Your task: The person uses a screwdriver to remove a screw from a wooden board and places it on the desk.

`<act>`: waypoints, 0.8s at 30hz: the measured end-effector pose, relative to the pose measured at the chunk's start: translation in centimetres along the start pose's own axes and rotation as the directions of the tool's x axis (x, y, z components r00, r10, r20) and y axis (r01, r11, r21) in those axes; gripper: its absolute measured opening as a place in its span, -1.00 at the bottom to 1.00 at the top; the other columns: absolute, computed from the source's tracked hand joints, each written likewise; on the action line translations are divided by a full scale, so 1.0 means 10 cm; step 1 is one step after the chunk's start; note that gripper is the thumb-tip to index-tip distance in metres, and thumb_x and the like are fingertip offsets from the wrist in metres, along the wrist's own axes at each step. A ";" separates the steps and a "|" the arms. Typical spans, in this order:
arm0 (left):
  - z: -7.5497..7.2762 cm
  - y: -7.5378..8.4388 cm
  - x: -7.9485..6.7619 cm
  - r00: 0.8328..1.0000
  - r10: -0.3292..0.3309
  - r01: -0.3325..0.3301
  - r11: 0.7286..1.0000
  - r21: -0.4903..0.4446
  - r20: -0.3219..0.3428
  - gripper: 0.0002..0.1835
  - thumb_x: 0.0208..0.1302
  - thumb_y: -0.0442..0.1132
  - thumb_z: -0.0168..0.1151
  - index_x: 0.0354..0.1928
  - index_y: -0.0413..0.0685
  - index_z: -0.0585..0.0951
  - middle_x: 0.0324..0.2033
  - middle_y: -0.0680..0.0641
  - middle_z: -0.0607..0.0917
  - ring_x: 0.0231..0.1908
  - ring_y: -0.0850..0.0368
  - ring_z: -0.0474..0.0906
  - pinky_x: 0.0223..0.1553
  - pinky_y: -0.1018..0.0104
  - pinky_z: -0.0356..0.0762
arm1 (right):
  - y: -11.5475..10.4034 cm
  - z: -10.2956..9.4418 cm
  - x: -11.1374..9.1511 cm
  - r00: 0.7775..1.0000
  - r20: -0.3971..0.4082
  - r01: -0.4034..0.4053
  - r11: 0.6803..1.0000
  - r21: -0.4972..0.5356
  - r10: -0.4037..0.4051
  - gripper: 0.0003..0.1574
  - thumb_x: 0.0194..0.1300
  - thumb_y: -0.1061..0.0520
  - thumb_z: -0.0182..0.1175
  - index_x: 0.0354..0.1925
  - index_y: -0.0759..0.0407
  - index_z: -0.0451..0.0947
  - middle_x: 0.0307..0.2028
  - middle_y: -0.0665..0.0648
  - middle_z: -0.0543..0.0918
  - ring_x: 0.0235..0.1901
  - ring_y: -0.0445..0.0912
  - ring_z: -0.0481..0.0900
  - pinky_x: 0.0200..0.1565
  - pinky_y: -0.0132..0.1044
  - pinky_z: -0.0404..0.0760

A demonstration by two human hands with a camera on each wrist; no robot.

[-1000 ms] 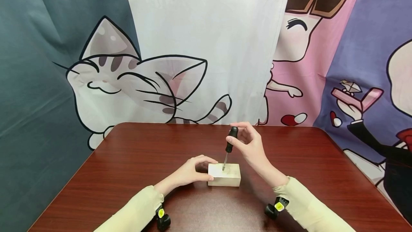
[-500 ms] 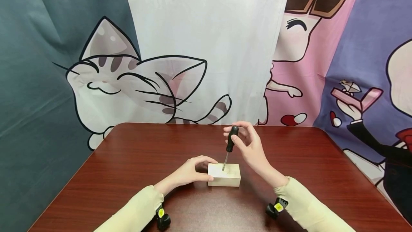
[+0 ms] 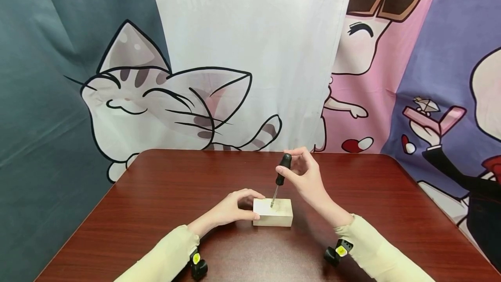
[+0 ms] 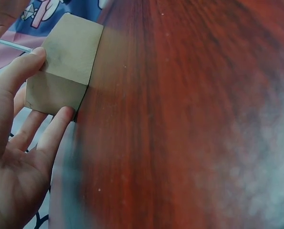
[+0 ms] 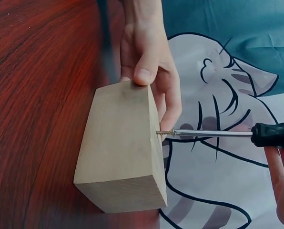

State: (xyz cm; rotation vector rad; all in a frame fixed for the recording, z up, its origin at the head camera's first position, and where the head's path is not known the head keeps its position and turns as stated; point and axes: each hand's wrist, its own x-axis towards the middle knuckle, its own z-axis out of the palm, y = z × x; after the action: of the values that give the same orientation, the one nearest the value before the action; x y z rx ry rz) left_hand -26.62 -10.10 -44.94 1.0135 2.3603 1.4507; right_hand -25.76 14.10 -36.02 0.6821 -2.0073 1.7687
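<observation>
A pale wooden block (image 3: 272,219) lies on the table. My left hand (image 3: 228,207) grips its left end, thumb on the near side and fingers at the far side and end, as the left wrist view shows. A small screw (image 5: 165,132) stands partly sunk in the block's top face. On its head sits the tip of a screwdriver (image 3: 283,169) with a black handle and metal shaft, leaning slightly right. My right hand (image 3: 307,179) pinches the handle between thumb and fingers. In the right wrist view only part of this hand shows, by the handle (image 5: 275,135).
The dark red wooden table (image 3: 176,173) has its far edge close behind the right hand. A cartoon-printed cloth (image 3: 250,34) hangs behind it. Each wrist wears a black camera, one on the left (image 3: 198,269) and one on the right (image 3: 332,256).
The right fingers loosened and shifted along the screwdriver handle half a second ago, and now curl round it again. The handle's tilt changed a little. Left hand and block stay put.
</observation>
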 end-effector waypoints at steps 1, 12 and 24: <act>0.00 0.00 0.00 1.000 0.000 0.000 1.000 -0.003 0.002 -0.50 0.17 -0.15 0.45 0.17 0.08 0.58 0.00 -0.04 0.71 -0.03 0.15 0.67 0.10 0.19 0.58 | 0.00 -0.01 0.00 1.000 0.007 0.002 1.000 0.004 -0.002 -0.50 0.14 0.40 0.38 0.03 0.34 0.44 -0.33 -0.11 0.67 -0.42 -0.27 0.63 -0.34 -0.45 0.64; -0.01 0.01 0.00 1.000 0.013 -0.013 1.000 -0.007 0.001 -0.51 0.16 -0.14 0.46 0.16 0.14 0.58 -0.01 0.01 0.71 -0.05 0.26 0.66 0.08 0.33 0.57 | 0.03 -0.02 -0.02 0.985 0.155 0.053 0.992 0.111 -0.070 -0.46 0.42 0.35 0.08 0.31 0.23 0.25 -0.01 0.02 0.67 -0.03 -0.15 0.71 -0.01 -0.28 0.70; -0.01 0.00 0.00 1.000 -0.019 0.019 1.000 -0.016 0.011 -0.55 0.15 -0.13 0.47 0.09 0.13 0.59 -0.08 0.01 0.74 -0.05 0.22 0.67 0.08 0.28 0.60 | 0.01 -0.01 -0.02 1.000 0.005 -0.015 0.998 -0.067 0.015 -0.45 0.20 0.30 0.37 0.13 0.12 0.46 -0.33 0.09 0.56 -0.48 -0.21 0.53 -0.40 -0.43 0.54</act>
State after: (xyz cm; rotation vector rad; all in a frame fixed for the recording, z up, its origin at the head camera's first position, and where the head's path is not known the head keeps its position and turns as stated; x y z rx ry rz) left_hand -26.67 -10.18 -44.92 0.9900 2.3408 1.4516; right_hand -25.68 14.25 -36.19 0.6529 -2.0701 1.7011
